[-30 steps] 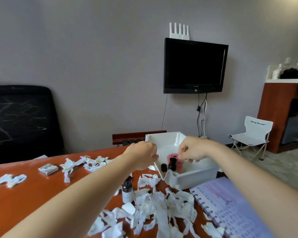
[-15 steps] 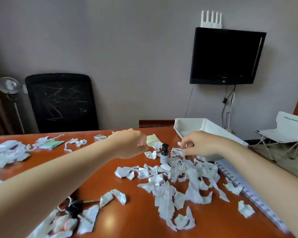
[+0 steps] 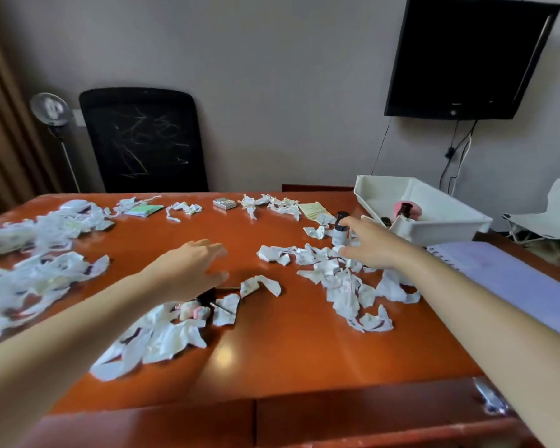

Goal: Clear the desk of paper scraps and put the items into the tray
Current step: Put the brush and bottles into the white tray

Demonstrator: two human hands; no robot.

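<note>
Desk (image 3: 272, 350) is mostly under paper scraps (image 3: 343, 286): heaps at left, centre and along the far edge, none visibly cleared. Notebook (image 3: 514, 279) lies at the right. Tray (image 3: 446, 229) sits just behind it at the far right corner.

Change: a second ago both hands were at the tray, over the things in it. Now both are back out over the desk.
- Left hand (image 3: 191, 270): fingers spread, holding nothing, over the near-left heap.
- Right hand (image 3: 372, 247): fingers straight and apart, empty, reaching at the small bottle (image 3: 340, 227) standing upright among scraps just left of the tray.

My read: one drop-off is done and the bottle is the next pick, possibly the pastel item (image 3: 193, 312) too. Scraps aren't started, so it's early.

Hard to make out:
- Notebook is cut off at the frame edge.
- Left heaps are motion-blurred.
- Tray contents sit half behind the near wall; only a pink thing (image 3: 413, 208) and a dark bottle top show.
- Something dark is hidden under the left palm.
- Can't tell if the right fingertips touch the bottle or stop just short.
</note>
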